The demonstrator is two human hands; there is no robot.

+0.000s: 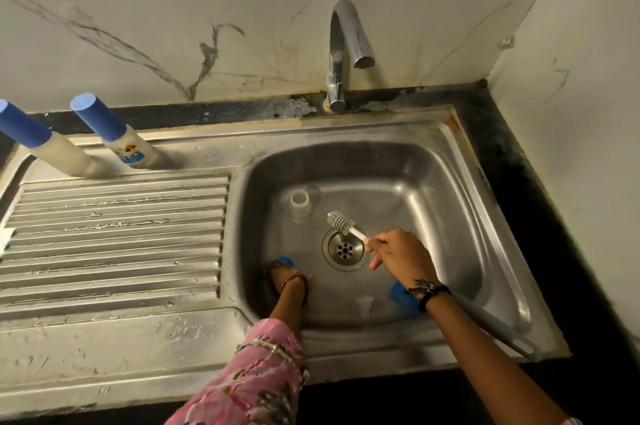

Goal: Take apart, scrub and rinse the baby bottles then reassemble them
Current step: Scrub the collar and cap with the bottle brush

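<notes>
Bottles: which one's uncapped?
The clear bottle standing inside the sink basin, mouth open. The two bottles on the drainboard wear blue caps.

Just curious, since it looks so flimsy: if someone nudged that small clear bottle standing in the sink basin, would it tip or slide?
Probably both. The clear bottle stands upright, open and apparently empty, so it is likely light and easy to tip. The steel sink basin looks smooth and possibly wet, so it may slide; once down, its round body would likely roll.
</notes>
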